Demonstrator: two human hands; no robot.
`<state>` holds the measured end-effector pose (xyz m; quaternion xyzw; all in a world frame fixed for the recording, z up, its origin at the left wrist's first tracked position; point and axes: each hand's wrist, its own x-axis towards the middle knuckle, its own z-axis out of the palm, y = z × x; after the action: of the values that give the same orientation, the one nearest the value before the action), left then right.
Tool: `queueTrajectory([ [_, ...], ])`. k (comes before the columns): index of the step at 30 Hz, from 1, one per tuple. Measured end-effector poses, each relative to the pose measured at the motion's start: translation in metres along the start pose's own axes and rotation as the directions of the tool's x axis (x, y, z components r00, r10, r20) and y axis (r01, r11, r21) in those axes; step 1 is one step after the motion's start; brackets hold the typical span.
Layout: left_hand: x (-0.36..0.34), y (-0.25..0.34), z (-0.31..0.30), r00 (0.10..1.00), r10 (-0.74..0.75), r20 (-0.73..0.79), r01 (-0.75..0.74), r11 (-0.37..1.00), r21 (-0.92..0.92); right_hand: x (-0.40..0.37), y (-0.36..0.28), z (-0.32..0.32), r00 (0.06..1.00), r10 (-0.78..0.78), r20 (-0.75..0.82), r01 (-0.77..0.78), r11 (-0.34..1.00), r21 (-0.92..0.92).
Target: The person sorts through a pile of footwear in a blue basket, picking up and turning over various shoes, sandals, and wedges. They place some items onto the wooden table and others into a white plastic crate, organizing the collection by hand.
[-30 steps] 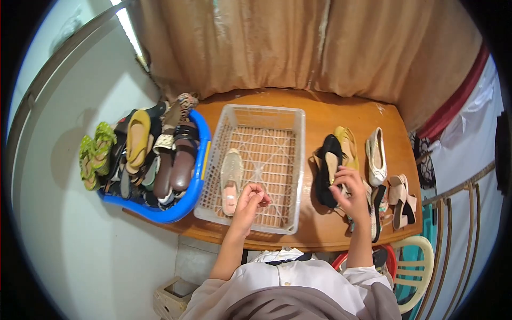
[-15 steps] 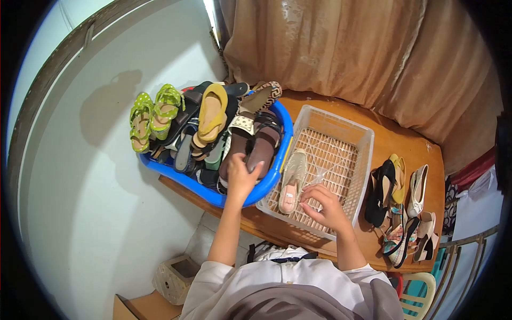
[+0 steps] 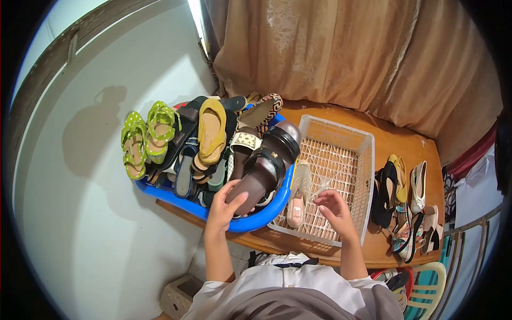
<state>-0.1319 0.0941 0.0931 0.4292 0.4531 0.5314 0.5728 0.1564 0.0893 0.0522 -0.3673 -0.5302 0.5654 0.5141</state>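
Note:
My left hand [image 3: 223,208] grips the heel end of a dark brown sandal [image 3: 249,191] with black straps. A second dark sandal [image 3: 282,140] shows just behind it, and I cannot tell whether it is held too. Both are over the right side of the blue basin [image 3: 255,220], which is heaped with shoes. My right hand [image 3: 335,209] hangs over the clear plastic crate [image 3: 368,181], fingers apart and holding nothing. Left of it in the crate lies a pale flat shoe [image 3: 296,209] with a pinkish insole.
Yellow sandals [image 3: 212,132] and green dotted sandals [image 3: 134,146] top the heap. On the wooden table [image 3: 341,115], right of the crate, stand black shoes [image 3: 383,196], white flats [image 3: 418,186] and several others. A brown curtain [image 3: 330,53] hangs behind; a plastic chair [image 3: 434,285] is at lower right.
My left hand has closed on a dark brown sandal and raised it from the basin, its straps now nearer the crate. My right hand stays over the crate, slightly shifted. The view has moved a little.

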Motion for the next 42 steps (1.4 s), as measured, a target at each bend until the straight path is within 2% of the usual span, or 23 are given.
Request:
queueTrajectory([
  [1,-0.007,0.008,0.001,0.999,-0.012,0.036,0.013,1.000,-0.019,0.000,-0.002,-0.004,0.993,0.056,0.101,-0.057,0.998,0.011],
  [4,-0.015,0.009,0.008,0.985,-0.008,0.174,0.019,0.998,-0.066,0.004,-0.013,0.017,0.958,0.062,0.281,-0.123,0.971,0.204],
  [6,-0.013,-0.004,0.025,0.957,0.101,0.273,-0.123,0.990,0.066,0.003,0.009,0.028,0.963,0.059,0.264,-0.160,0.910,0.382],
  [8,-0.010,-0.021,0.042,0.890,0.208,0.406,-0.337,0.899,0.278,0.006,0.029,0.034,0.990,0.024,0.141,-0.057,0.969,0.239],
  [9,-0.009,-0.024,0.054,0.876,0.299,0.380,-0.411,0.874,0.260,0.005,0.011,0.051,0.999,0.042,0.033,-0.049,0.963,0.266],
  [12,-0.003,-0.009,0.043,0.935,0.053,0.352,-0.241,0.822,0.516,0.008,0.010,0.051,0.962,0.272,-0.032,-0.226,0.856,0.465],
  [13,0.002,-0.004,0.043,0.949,0.175,0.261,-0.291,0.803,0.521,0.011,0.004,0.049,0.959,0.282,-0.022,-0.245,0.866,0.435],
  [14,0.010,-0.017,0.032,0.924,0.342,0.172,-0.371,0.686,0.625,0.012,0.002,0.048,0.967,0.251,-0.035,-0.217,0.893,0.395],
  [15,0.015,-0.018,0.025,0.888,0.447,0.104,-0.325,0.453,0.830,0.014,0.000,0.047,0.975,0.219,-0.046,-0.189,0.916,0.355],
  [16,0.018,-0.019,0.019,0.827,0.558,0.071,-0.210,0.190,0.959,0.015,-0.002,0.047,0.981,0.188,-0.055,-0.161,0.936,0.314],
  [19,0.020,-0.032,0.007,0.919,0.372,-0.133,0.095,0.119,0.988,0.022,-0.007,0.049,0.988,0.155,-0.016,-0.148,0.965,0.215],
  [22,0.025,-0.027,0.005,0.934,0.272,-0.231,0.207,0.114,0.972,0.024,-0.004,0.058,0.987,0.161,0.011,-0.160,0.966,0.204],
  [24,0.029,-0.033,-0.006,0.939,0.253,-0.232,0.162,0.269,0.949,0.026,0.007,0.057,0.985,0.160,0.071,-0.170,0.969,0.177],
  [25,0.032,-0.037,-0.014,0.942,0.244,-0.231,0.139,0.344,0.929,0.025,0.013,0.058,0.985,0.170,0.041,-0.174,0.971,0.162],
  [28,0.039,-0.035,-0.033,0.969,0.150,-0.199,0.060,0.636,0.769,0.024,0.016,0.059,0.975,0.214,0.054,-0.221,0.950,0.220],
  [29,0.037,-0.033,-0.035,0.957,0.198,-0.212,0.009,0.709,0.705,0.024,0.016,0.059,0.973,0.226,0.056,-0.233,0.951,0.203],
  [32,0.025,-0.018,-0.043,0.914,0.320,-0.249,-0.101,0.775,0.623,0.026,0.016,0.058,0.967,0.250,0.058,-0.256,0.950,0.176],
  [33,0.020,-0.014,-0.051,0.932,0.256,-0.256,-0.096,0.856,0.508,0.025,0.018,0.057,0.965,0.256,0.058,-0.262,0.947,0.184],
  [34,0.012,-0.006,-0.054,0.920,0.282,-0.272,-0.140,0.885,0.444,0.025,0.020,0.056,0.963,0.261,0.059,-0.268,0.944,0.192],
  [36,-0.002,0.012,-0.055,0.904,0.234,-0.358,-0.170,0.964,0.202,0.025,0.021,0.055,0.962,0.265,0.062,-0.272,0.942,0.199],
  [39,-0.022,0.033,-0.056,0.840,0.219,-0.497,-0.245,0.969,0.013,0.025,0.030,0.053,0.960,0.276,0.043,-0.279,0.939,0.203],
  [42,-0.032,0.040,-0.054,0.805,0.288,-0.519,-0.305,0.951,0.055,0.023,0.034,0.051,0.944,0.327,0.032,-0.326,0.918,0.226],
])
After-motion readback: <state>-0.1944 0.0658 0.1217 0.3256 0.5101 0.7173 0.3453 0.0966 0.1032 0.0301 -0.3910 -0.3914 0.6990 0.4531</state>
